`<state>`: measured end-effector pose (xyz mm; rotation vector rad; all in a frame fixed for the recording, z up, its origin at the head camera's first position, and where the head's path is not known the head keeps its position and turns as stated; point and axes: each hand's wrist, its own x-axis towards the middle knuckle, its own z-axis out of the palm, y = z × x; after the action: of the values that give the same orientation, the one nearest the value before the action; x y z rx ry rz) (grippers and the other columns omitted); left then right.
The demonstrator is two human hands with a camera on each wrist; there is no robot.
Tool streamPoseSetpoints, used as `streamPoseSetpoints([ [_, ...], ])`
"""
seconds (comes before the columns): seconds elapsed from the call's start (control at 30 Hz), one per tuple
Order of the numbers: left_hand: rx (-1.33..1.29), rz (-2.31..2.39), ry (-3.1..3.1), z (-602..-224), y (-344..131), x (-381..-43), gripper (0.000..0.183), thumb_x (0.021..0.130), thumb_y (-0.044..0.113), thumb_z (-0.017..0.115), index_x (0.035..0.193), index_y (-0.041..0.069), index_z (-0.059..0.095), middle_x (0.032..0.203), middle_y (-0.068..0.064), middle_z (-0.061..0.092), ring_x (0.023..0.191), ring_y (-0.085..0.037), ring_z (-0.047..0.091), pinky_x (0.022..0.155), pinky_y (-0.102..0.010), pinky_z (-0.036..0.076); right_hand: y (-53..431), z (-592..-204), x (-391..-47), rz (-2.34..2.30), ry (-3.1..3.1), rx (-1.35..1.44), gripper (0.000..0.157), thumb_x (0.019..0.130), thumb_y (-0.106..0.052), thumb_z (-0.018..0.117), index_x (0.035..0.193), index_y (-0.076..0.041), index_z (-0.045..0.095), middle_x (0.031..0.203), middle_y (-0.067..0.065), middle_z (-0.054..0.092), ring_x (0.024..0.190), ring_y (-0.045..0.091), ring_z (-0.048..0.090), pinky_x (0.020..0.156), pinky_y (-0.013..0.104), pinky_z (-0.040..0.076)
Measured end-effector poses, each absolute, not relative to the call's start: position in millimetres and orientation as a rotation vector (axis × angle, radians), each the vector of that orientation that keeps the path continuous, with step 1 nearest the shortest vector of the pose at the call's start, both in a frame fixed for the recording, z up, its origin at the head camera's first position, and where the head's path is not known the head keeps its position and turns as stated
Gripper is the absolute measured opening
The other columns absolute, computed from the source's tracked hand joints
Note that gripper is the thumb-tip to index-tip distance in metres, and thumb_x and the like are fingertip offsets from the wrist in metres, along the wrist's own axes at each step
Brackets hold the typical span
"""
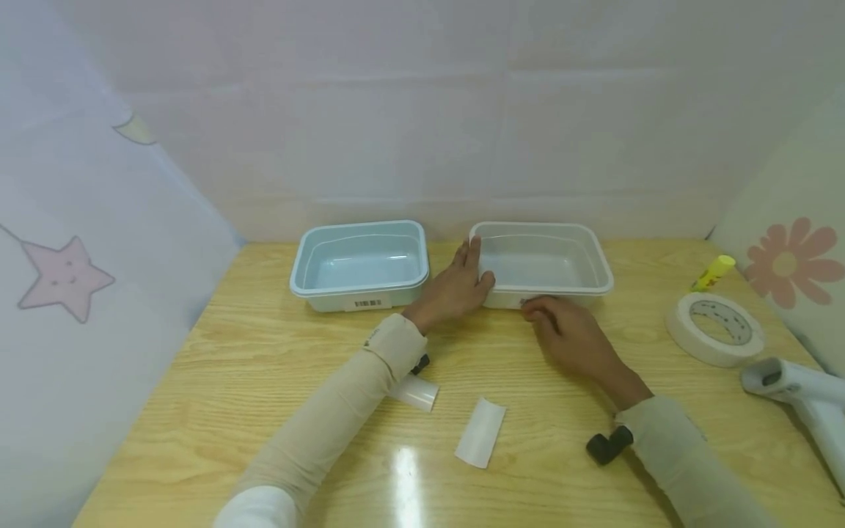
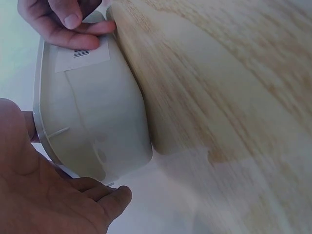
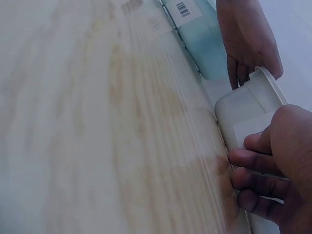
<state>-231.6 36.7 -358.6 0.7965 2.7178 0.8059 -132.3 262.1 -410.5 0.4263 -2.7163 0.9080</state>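
Observation:
A whitish plastic tub [image 1: 541,292] stands at the back of the table. At its left end, my left hand [image 1: 455,292] holds it, the thumb over the rim and the fingers along the outside wall. The fingers of my right hand [image 1: 571,334] press on a white barcode label [image 2: 83,59] on the tub's front wall, covering part of it. Seen from the right wrist, those fingers [image 3: 256,161] are bent, their tips low against the wall and near the table. To the left stands a light blue tub [image 1: 359,288] with its own barcode label [image 1: 368,303].
Two curled white slips lie in front, one slip [image 1: 480,433] in the middle and another slip [image 1: 417,392] beside the left sleeve. On the right are a yellow glue stick [image 1: 713,273], a roll of masking tape [image 1: 683,334] and a white scanner-like handheld device [image 1: 808,396]. Cloth walls enclose the table.

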Motion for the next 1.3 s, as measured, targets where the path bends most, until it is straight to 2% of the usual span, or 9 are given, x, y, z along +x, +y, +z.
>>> streamPoseSetpoints([
  [0.13,0.801,0.806,2.713,-359,40,-232,0.074,0.106,0.051,0.026,0.162,0.016,-0.008,0.167,-0.007,-0.008,0.151,-0.027,0.014,0.112,-0.045,0.036,258,-411,-133,0.892,-2.711,0.470,0.023,0.104,-0.012,0.054,0.120,-0.010,0.070,0.120,0.000,0.069,0.111,0.021,0.064,0.091,0.043,0.052],
  [0.3,0.794,0.793,2.732,-360,38,-233,0.073,0.107,0.052,0.027,0.162,0.016,-0.007,0.167,-0.009,-0.004,0.148,-0.031,0.026,0.100,-0.044,0.045,249,-411,-138,0.870,-2.727,0.530,0.025,0.105,-0.015,0.052,0.123,-0.011,0.069,0.121,-0.002,0.069,0.114,0.017,0.063,0.094,0.039,0.051],
  [0.4,0.794,0.803,2.735,-358,35,-233,0.074,0.107,0.052,0.027,0.162,0.015,-0.006,0.167,-0.009,-0.004,0.148,-0.031,0.026,0.104,-0.044,0.043,243,-409,-141,0.867,-2.730,0.554,0.026,0.105,-0.015,0.052,0.125,-0.012,0.068,0.120,-0.002,0.069,0.112,0.016,0.064,0.093,0.038,0.052],
  [0.53,0.812,0.829,2.718,-359,35,-232,0.075,0.106,0.054,0.025,0.162,0.015,-0.006,0.167,-0.008,-0.006,0.151,-0.028,0.017,0.114,-0.044,0.033,241,-408,-139,0.874,-2.738,0.548,0.026,0.104,-0.014,0.053,0.126,-0.011,0.067,0.119,-0.002,0.069,0.110,0.016,0.064,0.090,0.039,0.053],
  [0.67,0.815,0.842,2.727,-364,36,-232,0.076,0.105,0.057,0.022,0.162,0.015,-0.007,0.167,-0.007,-0.007,0.151,-0.026,0.014,0.114,-0.044,0.033,241,-409,-136,0.893,-2.750,0.545,0.026,0.104,-0.014,0.054,0.127,-0.011,0.066,0.119,-0.001,0.069,0.109,0.015,0.064,0.090,0.039,0.053],
  [0.9,0.808,0.856,2.743,-368,38,-231,0.077,0.105,0.058,0.020,0.162,0.014,-0.007,0.167,-0.009,-0.005,0.151,-0.028,0.015,0.115,-0.046,0.032,241,-406,-130,0.894,-2.767,0.592,0.027,0.103,-0.015,0.057,0.129,-0.008,0.064,0.125,0.003,0.066,0.114,0.021,0.061,0.093,0.044,0.051],
  [1.17,0.808,0.855,2.749,-369,38,-231,0.078,0.104,0.060,0.019,0.162,0.015,-0.007,0.167,-0.010,-0.003,0.150,-0.030,0.020,0.109,-0.048,0.038,244,-405,-128,0.853,-2.768,0.649,0.027,0.103,-0.014,0.057,0.128,-0.007,0.064,0.126,0.003,0.064,0.116,0.020,0.060,0.094,0.043,0.050],
  [1.3,0.797,0.888,2.726,-369,37,-231,0.079,0.103,0.065,0.018,0.162,0.018,-0.009,0.168,-0.008,-0.003,0.149,-0.032,0.024,0.111,-0.049,0.036,246,-403,-122,0.819,-2.746,0.707,0.025,0.102,-0.012,0.058,0.125,-0.006,0.065,0.122,0.004,0.065,0.113,0.021,0.061,0.093,0.043,0.051],
])
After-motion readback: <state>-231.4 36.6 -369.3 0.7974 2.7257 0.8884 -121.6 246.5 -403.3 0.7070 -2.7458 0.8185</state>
